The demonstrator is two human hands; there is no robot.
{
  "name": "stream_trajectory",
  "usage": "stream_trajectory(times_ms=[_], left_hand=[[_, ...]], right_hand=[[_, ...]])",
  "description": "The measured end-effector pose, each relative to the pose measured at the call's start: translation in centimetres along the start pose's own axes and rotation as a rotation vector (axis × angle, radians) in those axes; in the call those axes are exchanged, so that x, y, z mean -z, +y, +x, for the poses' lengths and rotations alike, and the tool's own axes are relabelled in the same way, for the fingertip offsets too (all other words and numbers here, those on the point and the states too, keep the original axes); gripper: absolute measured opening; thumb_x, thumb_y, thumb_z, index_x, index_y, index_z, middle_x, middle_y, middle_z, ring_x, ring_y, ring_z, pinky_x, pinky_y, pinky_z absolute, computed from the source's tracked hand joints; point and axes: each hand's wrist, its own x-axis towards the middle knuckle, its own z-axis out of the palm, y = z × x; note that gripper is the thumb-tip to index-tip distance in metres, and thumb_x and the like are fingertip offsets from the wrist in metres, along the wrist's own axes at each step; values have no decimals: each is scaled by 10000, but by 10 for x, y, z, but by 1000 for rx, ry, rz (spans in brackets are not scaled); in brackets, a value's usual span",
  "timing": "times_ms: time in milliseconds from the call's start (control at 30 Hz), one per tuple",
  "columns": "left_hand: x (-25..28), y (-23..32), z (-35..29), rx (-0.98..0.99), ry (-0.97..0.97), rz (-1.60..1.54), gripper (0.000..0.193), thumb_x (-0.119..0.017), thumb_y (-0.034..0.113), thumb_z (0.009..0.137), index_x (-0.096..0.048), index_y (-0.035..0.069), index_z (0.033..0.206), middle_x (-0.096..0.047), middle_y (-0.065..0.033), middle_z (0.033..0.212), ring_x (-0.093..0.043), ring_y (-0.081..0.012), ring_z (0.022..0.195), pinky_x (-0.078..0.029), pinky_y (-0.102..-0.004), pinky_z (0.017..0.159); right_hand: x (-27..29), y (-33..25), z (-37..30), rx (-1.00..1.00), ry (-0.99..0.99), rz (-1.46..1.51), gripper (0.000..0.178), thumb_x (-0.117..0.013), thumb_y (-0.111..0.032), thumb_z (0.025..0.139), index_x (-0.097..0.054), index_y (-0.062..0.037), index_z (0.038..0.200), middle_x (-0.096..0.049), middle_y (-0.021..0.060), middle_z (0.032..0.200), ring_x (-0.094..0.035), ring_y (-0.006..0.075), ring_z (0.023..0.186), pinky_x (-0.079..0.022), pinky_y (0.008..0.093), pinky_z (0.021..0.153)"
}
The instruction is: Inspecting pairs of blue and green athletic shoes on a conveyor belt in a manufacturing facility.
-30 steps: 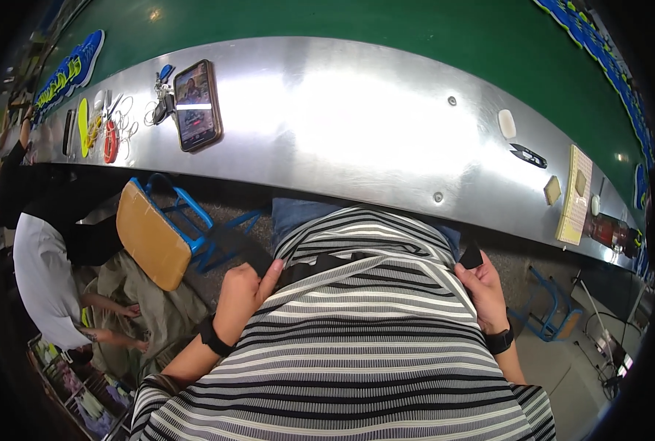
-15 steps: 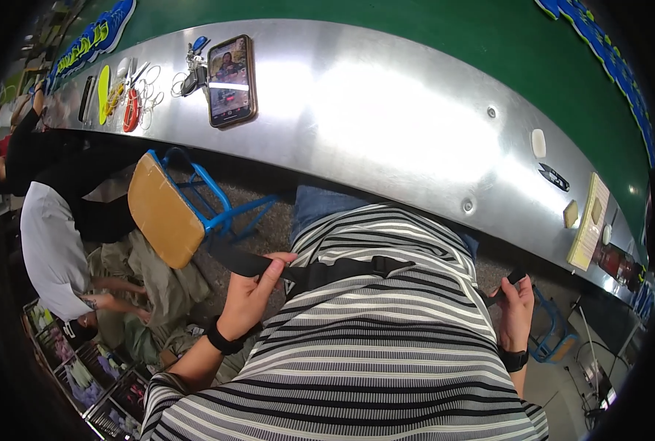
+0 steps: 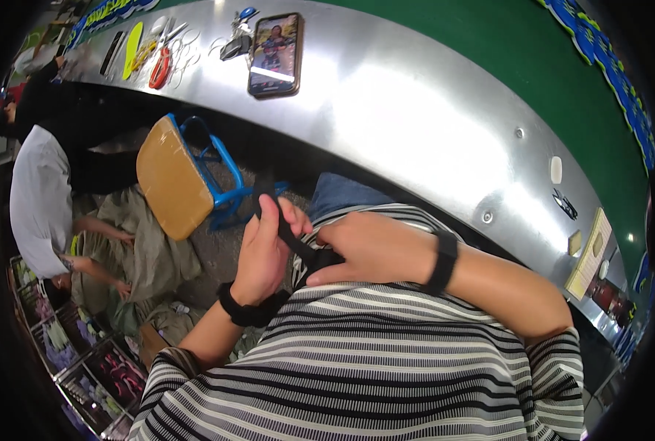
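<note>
shiny steel bench (image 3: 415,95) under green wall (image 3: 489,29), phone (image 3: 275,54) lying on it.

your right hand (image 3: 360,246) is covering the spot where the black strap (image 3: 289,234) is meeting your waist, so any buckle is staying out of sight. your left hand (image 3: 265,253) is hiding the strap's middle. your striped shirt (image 3: 357,367) is running off the lower edge. the small items (image 3: 147,51) beside the phone (image 3: 276,53) are reading too small to identify.
</note>
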Motion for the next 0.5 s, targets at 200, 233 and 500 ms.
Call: stream_trajectory(times_ms=[200, 233, 500], left_hand=[[12, -1, -10, 117, 101, -431, 440, -272, 468, 1032, -421, 132, 789, -345, 39, 669, -340, -105, 587, -368, -277, 654], [15, -1, -13, 118, 111, -440, 440, -272, 468, 1032, -421, 132, 789, -345, 39, 669, -340, -105, 587, -368, -277, 654], [15, 12, -6, 151, -13, -225, 511, -217, 455, 1044, -379, 128, 686, -266, 40, 573, -224, -92, 469, -284, -270, 535]], right_hand=[[-10, -2, 16, 33, -57, -39, 412, -718, -356, 754, -644, 48, 771, -630, 208, 687, -638, 356, 664, -510, 408, 633], [-4, 1, 12, 0, -88, 59, 418, -736, -361, 745, -642, 47, 753, -622, 194, 669, -618, 334, 614, -489, 391, 594], [2, 8, 3, -12, -103, 134, 497, -767, -436, 718, -677, 47, 797, -627, 176, 656, -641, 311, 645, -490, 382, 608]])
